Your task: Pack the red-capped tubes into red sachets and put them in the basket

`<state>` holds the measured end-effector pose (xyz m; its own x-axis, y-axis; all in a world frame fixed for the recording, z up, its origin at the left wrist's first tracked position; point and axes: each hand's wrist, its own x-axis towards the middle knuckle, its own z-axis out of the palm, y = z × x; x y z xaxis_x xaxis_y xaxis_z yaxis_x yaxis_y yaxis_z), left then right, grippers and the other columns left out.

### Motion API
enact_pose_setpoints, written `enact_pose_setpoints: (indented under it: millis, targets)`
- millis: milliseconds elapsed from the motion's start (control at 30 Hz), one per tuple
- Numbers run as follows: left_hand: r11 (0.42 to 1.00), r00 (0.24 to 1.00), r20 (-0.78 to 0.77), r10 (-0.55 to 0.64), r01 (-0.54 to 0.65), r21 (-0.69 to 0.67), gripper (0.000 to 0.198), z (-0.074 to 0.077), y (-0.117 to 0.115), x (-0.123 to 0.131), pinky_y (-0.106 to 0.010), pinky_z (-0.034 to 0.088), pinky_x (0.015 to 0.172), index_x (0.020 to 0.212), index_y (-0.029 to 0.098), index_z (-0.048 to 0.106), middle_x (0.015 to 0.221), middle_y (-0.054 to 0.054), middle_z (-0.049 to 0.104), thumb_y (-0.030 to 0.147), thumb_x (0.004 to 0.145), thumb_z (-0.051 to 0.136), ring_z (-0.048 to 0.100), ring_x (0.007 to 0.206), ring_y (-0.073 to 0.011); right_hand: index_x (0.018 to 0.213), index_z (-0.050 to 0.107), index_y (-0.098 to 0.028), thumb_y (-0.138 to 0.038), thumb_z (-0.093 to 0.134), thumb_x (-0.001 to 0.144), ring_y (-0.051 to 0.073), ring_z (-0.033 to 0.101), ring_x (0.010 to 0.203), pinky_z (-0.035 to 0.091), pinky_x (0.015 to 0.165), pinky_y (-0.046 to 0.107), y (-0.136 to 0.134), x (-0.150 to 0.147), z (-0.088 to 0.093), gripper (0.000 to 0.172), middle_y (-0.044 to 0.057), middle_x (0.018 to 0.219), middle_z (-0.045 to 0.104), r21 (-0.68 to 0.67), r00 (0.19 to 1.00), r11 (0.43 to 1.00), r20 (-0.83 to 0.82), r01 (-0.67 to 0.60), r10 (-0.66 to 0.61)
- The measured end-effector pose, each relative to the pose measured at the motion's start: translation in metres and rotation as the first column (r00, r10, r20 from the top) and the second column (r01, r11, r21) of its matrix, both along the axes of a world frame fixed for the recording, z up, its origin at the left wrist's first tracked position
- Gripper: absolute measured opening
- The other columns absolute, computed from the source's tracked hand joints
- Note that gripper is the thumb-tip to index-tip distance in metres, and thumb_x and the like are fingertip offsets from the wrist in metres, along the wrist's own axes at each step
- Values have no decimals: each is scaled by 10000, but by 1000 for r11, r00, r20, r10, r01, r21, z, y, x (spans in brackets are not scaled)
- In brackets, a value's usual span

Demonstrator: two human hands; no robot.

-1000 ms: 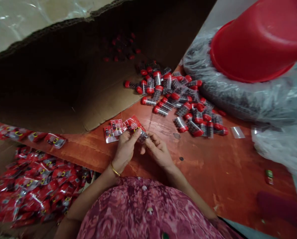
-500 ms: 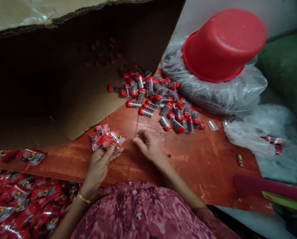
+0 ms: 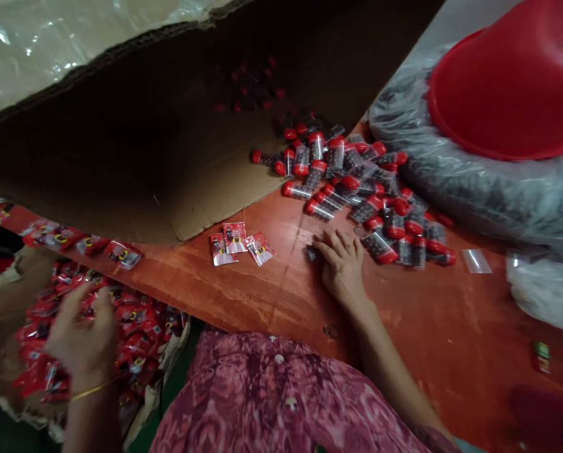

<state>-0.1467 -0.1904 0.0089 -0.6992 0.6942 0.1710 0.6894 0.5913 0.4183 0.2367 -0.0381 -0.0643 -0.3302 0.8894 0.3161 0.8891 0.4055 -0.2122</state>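
Two hands are seen, well apart. The right hand point(image 3: 345, 267) is laid palm down on the table point(image 3: 272, 296), its fingers point(image 3: 331, 246) slightly spread and nothing pinched between them. A small dark piece point(image 3: 311, 253) lies at the tip of the forefinger; whether it is touched cannot be told. The left hand point(image 3: 85, 340) is held off the table's near edge, above a heap of red packets point(image 3: 139, 340). Its fingers are spread and half curled, and they are blurred.

Beyond the right fingertips, and just to their thumb-opposite side, a pile of red-capped vials point(image 3: 356, 189) is spread. The nearest vial is close to the little finger. Three red packets point(image 3: 241, 244) are laid side by side on the thumb side of the right hand, apart from it. Bare board is left between those packets and the fingers, and more behind the wrist up to the near edge.

Past the three packets, the open flap of a cardboard box point(image 3: 121, 157) lying on its side closes off the far room. A row of packets point(image 3: 87, 244) is set along the table edge, just beyond the left fingers.

The surface is worn red-brown wood. Far past the vials, a red basin point(image 3: 512, 94) is rested upside down on a plastic bag point(image 3: 474, 195) of dark contents. A small clear sleeve point(image 3: 477, 261) lies flat past the vials.
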Motion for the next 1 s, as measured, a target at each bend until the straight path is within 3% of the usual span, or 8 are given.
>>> enact_pose_setpoints:
  millis: [67, 133, 233, 400, 567, 733, 833, 1000]
  targets:
    - [933, 962, -68, -266, 274, 232, 223, -8, 33, 50, -437, 468, 938, 987, 302, 656, 1070, 57, 703, 380, 815, 538, 626, 1034, -238, 1035, 650, -211, -67, 386, 801, 251, 455, 1216, 291, 1020, 509, -4, -5, 2, 381, 88, 1232, 610, 53, 999, 998, -53, 16, -13]
    - [807, 826, -82, -558, 563, 180, 254, -18, 66, 98, -443, 414, 1013, 992, 224, 677, 1120, -50, 688, 359, 841, 523, 566, 1150, -251, 1019, 650, -195, -99, 410, 818, 251, 487, 1189, 334, 1003, 492, -7, -7, 6, 328, 102, 1196, 627, 104, 993, 994, -112, 46, -34]
    - [693, 692, -73, -718, 721, 11, 331, -35, 102, 149, -513, 322, 1070, 1122, 162, 638, 1304, -137, 561, 321, 860, 513, 424, 1291, -302, 993, 652, -200, -157, 458, 834, 248, 538, 1135, 394, 956, 460, -12, -8, 12, 254, 102, 1151, 651, 120, 984, 991, -177, 55, -33]
    - [642, 641, -32, -767, 764, -72, 287, -53, 120, 170, -576, 251, 1088, 1068, 221, 675, 1236, -96, 619, 220, 886, 453, 427, 1287, -311, 929, 664, -209, -182, 482, 848, 232, 616, 999, 457, 866, 416, -18, -12, 20, 202, 85, 1023, 702, 88, 955, 996, -297, -2, 28]
    - [676, 675, 38, -737, 736, 33, 279, -46, 122, 165, -589, 264, 1068, 1024, 233, 699, 1206, -97, 636, 257, 882, 461, 454, 1264, -317, 904, 668, -218, -214, 512, 847, 232, 631, 938, 457, 855, 424, -20, -33, 26, 166, 82, 945, 715, -6, 863, 998, -503, -68, 56]
    - [669, 673, 37, -739, 725, 166, 294, -23, 124, 172, -571, 262, 1073, 1054, 253, 688, 1269, -88, 594, 296, 890, 448, 439, 1279, -305, 948, 642, -218, -388, 565, 829, 190, 624, 827, 489, 765, 350, -18, -65, 33, 222, 53, 901, 698, -367, 528, 906, -823, -210, -211]
    - [639, 643, 66, -763, 734, 230, 291, -14, 121, 179, -558, 224, 1098, 1082, 253, 673, 1295, -81, 576, 265, 882, 462, 423, 1293, -293, 815, 628, -210, -438, 604, 789, 143, 589, 712, 484, 706, 287, -14, -78, 38, 231, 2, 770, 662, -425, 293, 840, -896, -338, -335]
    - [787, 602, 507, -617, 497, 366, 452, -13, 116, 179, -427, 401, 1008, 1175, 178, 602, 1247, -135, 607, 415, 789, 610, 533, 1186, -274, 721, 598, -203, -445, 600, 790, 117, 519, 633, 434, 644, 253, -12, -76, 43, 252, -22, 668, 594, -405, 228, 873, -909, -274, -350]
